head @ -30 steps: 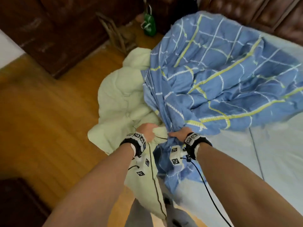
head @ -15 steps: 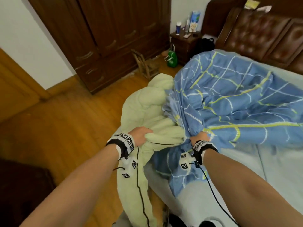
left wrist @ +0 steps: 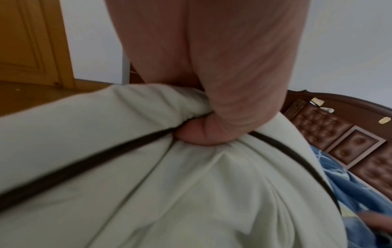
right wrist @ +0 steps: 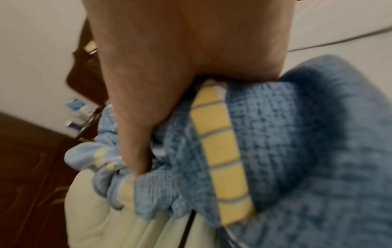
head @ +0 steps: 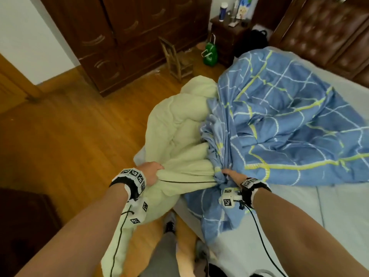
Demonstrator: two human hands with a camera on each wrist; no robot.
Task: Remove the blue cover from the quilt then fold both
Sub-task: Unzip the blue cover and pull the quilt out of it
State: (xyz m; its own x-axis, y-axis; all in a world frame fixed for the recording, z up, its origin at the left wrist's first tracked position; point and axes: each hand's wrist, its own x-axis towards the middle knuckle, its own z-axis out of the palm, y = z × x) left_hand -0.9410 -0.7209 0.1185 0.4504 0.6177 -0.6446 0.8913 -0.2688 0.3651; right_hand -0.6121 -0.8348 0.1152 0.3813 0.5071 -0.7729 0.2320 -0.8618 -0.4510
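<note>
A pale green quilt (head: 179,124) with dark piping spills off the bed's left side toward the floor. The blue cover (head: 289,124), checked with yellow and white lines, lies bunched on the bed to its right, its gathered mouth around the quilt. My left hand (head: 152,172) grips a fistful of the quilt (left wrist: 191,184) at its piped edge. My right hand (head: 229,174) grips the bunched edge of the blue cover (right wrist: 265,142); the thumb (right wrist: 135,142) presses into the folds. The two hands are pulled apart, with quilt stretched between them.
The bed's light grey sheet (head: 329,226) fills the lower right. Wooden floor (head: 69,146) lies to the left, with a dark wardrobe (head: 129,37), a small wooden chair (head: 175,56), a green bag (head: 209,51) and a nightstand (head: 225,31) beyond. A brown padded headboard (head: 329,31) stands at the top right.
My hands have drawn apart: the left pulled the quilt leftward, the right held the cover on the bed. More green quilt shows outside the cover. The head view has tilted up.
</note>
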